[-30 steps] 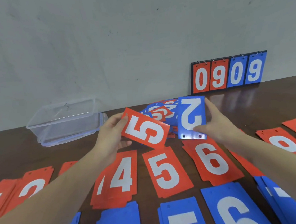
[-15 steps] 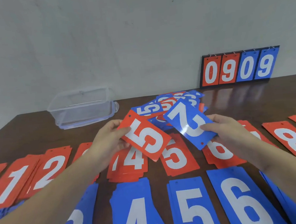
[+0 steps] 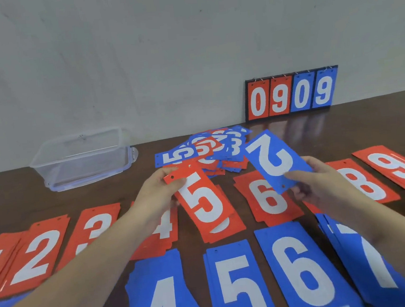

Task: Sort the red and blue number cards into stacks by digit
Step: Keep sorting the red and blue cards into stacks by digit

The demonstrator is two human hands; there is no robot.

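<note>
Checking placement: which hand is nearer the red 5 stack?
Left. The left hand holds a red 5 card right over the red 5 stack; the right hand is off to its right, holding a blue 2 card.

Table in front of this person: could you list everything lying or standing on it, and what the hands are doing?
red stacks: a row showing 1, 2, 3, 4, 5, 6, 8, 9; red; mid table.
blue stacks: showing 4, 5, 6, 7; blue; near edge.
unsorted pile: one heap, red and blue mixed; beyond the hands.
scoreboard: one, reads 0 9 0 9, two red and two blue digits; against the wall.
plastic box: one, clear; far left of the table.
table: one, dark brown.
red 5 card: one; over the red 5 stack.
blue 2 card: one; lifted, tilted.
left hand: holds the red 5 card.
right hand: pinches the blue 2 card.
</note>
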